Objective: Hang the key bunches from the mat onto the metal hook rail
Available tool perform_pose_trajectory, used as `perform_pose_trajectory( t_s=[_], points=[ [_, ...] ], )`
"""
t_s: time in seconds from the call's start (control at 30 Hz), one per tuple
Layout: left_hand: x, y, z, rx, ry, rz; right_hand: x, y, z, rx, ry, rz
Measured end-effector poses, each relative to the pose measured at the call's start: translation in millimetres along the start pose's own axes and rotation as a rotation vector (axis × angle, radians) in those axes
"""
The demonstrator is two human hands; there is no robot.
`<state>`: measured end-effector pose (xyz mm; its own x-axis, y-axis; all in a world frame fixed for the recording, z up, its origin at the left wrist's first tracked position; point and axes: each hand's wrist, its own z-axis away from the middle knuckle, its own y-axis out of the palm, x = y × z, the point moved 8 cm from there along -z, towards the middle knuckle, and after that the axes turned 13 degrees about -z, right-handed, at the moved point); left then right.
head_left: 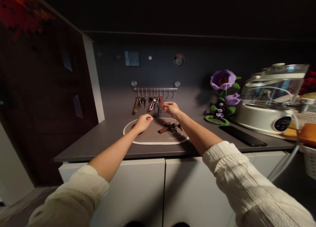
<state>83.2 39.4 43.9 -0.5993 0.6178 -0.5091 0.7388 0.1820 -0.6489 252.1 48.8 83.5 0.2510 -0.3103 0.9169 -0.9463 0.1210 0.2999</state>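
Observation:
A clear hook rail is fixed to the dark wall, with several key bunches and a pink loop strap hanging from it. My right hand is raised at its right part, finger and thumb pinched at the lower end of a red key tag. My left hand is low over the oval mat, its fingers curled; whatever they may hold is hidden. Between my forearms, more keys with a brown leather fob lie on the mat.
Right of the mat are purple artificial flowers, a black phone-like slab and a white appliance with a clear top. White cabinet doors lie below the grey counter. A dark door stands at left.

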Motion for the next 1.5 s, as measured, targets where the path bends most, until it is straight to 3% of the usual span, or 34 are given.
perform_pose_trajectory(
  t_s=[0.23,0.43,0.73,1.0,1.5],
  points=[
    [-9,11.2,-7,-0.001,-0.070,0.053,-3,-12,23,-0.002,-0.058,0.010],
    [-15,31.5,-18,0.068,-0.047,-0.033,-10,-31,28,-0.017,-0.189,0.179],
    [-34,64.0,-35,0.155,0.207,-0.296,-11,-51,22,-0.031,-0.312,0.687],
    [-34,87.6,-32,0.247,0.437,-0.312,-10,-48,23,-0.075,-0.358,0.863],
    [-30,75.0,-33,0.218,0.348,-0.392,-14,-43,20,-0.065,-0.373,0.966]
  ],
)
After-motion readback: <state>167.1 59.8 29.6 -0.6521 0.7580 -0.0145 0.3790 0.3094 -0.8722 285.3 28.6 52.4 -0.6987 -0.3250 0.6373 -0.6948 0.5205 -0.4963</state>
